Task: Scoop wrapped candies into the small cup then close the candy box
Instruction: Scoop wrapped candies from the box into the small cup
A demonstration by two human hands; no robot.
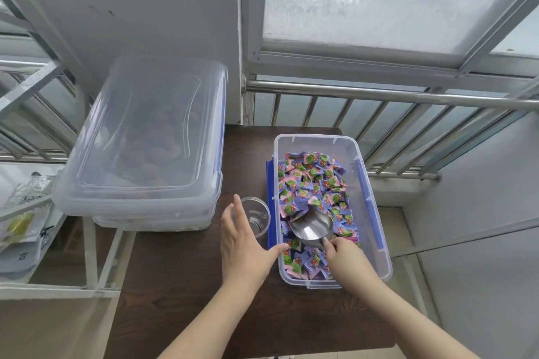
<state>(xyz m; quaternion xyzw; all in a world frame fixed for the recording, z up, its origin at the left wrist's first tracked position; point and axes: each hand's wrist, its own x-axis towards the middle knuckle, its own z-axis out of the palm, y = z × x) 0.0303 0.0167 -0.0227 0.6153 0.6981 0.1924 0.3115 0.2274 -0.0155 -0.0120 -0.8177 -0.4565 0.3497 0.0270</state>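
Observation:
An open clear candy box (376, 213) with blue latches stands on the dark table, full of pink and purple wrapped candies (312, 181). A steel scoop (312, 227) lies in the candies, its bowl empty. My right hand (345, 255) grips the scoop's handle inside the box. A small clear cup (258, 217), empty, stands just left of the box. My left hand (243, 239) hovers flat with fingers spread beside the cup, its thumb touching the box's left wall. The box's blue-edged lid (269, 198) seems to lie under the box.
Two stacked clear boxes (145, 140) with lids shut stand at the left, partly over the table's edge. A white rack (26, 213) with packets is further left. A steel railing (408, 96) and window run behind the dark table (189, 300).

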